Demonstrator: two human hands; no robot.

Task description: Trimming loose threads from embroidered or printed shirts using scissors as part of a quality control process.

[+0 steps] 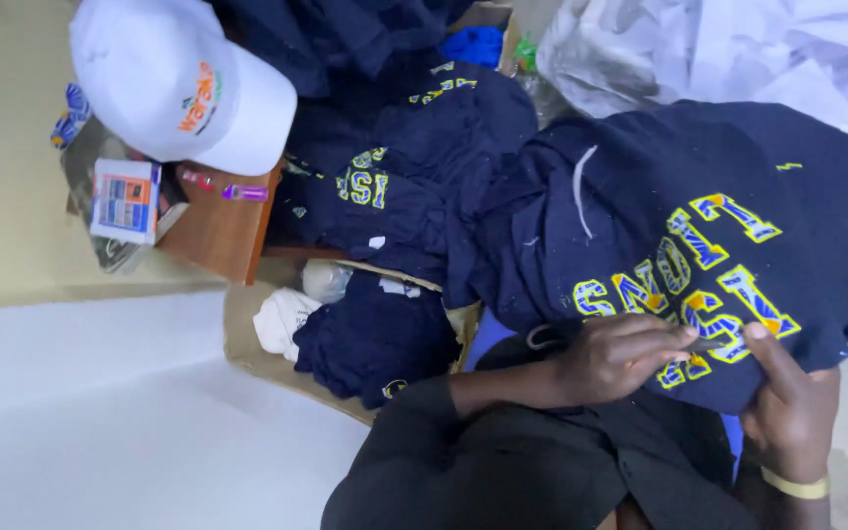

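Head view: hands (709, 378) on soft navy shirt (718, 196)

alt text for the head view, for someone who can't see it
Two hands, left hand and right hand, rest on the yellow-and-blue lettering of a navy shirt draped over the person's lap. More navy shirts are piled behind it, beside a white cap on a small wooden table.

One head-worn view — looking steeply down, close over the lap and the floor beside it.
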